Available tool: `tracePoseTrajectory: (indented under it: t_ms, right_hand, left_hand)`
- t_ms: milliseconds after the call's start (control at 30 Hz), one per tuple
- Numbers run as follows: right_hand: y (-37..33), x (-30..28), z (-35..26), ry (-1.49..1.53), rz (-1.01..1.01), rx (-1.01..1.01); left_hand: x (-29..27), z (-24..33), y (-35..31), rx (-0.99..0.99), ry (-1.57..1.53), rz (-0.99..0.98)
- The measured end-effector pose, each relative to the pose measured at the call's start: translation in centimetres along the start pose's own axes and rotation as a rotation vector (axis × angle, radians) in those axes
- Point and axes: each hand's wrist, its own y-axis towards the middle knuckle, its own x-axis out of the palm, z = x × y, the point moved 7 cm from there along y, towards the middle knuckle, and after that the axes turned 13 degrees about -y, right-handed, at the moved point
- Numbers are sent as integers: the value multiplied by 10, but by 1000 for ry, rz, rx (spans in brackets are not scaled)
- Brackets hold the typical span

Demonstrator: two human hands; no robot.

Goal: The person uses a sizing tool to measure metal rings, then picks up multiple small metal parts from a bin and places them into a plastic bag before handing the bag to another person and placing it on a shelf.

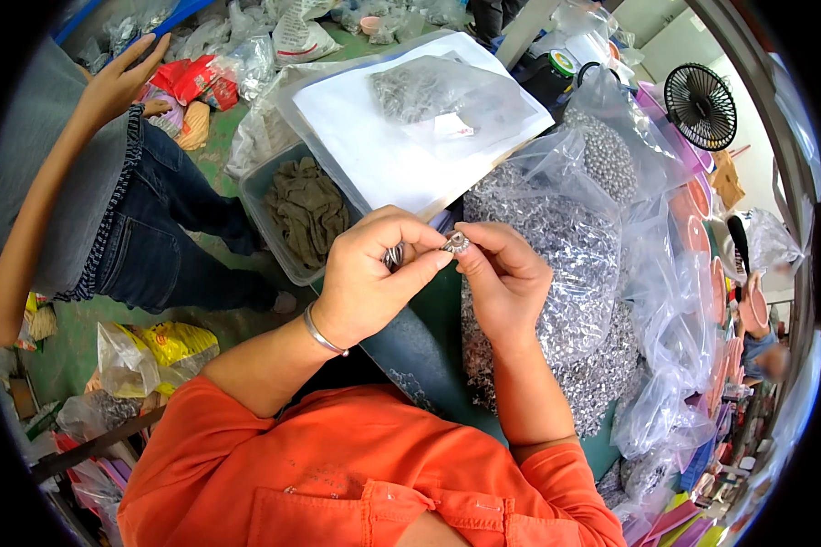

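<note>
Pinched between the fingertips of my left hand [365, 269] and right hand [509, 278], a small silver metal fitting [457, 242] is held above the dark desk [420, 351], near heaped shiny metal pieces [602, 387], as I watch from afar. I judge it light, stiff and slippery, best gripped by its rim between thumb and forefinger; other metal [393, 257] glints inside the left hand's curled fingers

Wearer's two hands [369, 278], one silver bangle [323, 334], one black fan [700, 107], one cloth-filled tub [254, 208]
</note>
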Motion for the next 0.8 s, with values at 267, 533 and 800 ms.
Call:
tracePoseTrajectory:
  t_ms: [267, 533, 800]
  right_hand:
    - [1, 3, 1, 22, -24, 15]
    - [-1, 7, -1, 7, -83, 54]
    - [-1, 8, -5, 3, -102, 86]
  left_hand:
    - [1, 6, -1, 45, 24, -9]
    - [0, 3, -1, 33, 1, 12]
    - [-3, -21, -4, -418, -411, 75]
